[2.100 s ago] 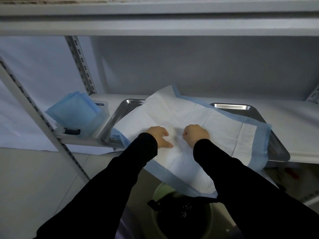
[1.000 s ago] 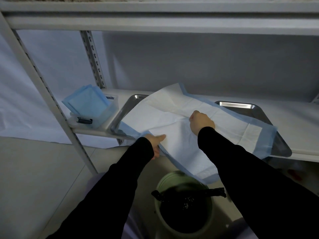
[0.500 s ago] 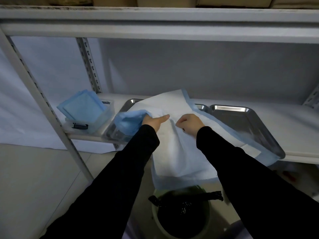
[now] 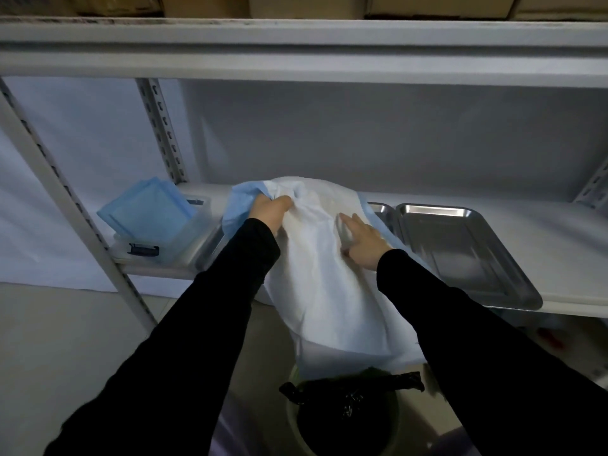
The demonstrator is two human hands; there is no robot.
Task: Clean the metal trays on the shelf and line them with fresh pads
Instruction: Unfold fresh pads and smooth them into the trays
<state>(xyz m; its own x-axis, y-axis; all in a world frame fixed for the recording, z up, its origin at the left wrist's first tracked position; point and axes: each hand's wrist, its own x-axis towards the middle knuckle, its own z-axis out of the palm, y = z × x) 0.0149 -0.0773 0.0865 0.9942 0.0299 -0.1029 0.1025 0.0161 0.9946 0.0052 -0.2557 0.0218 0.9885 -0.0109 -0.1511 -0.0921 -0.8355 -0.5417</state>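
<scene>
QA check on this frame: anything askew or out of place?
Yes: the pad is bunched, not flat in the left tray; its lower end hangs off the shelf over the bin; left hand grips its top.

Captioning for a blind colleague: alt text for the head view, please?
A left hand grips the bunched corner of a white, blue-edged pad on a shelf while the right hand lies flat on it. A bare metal tray sits to the right; a bin stands below.
</scene>
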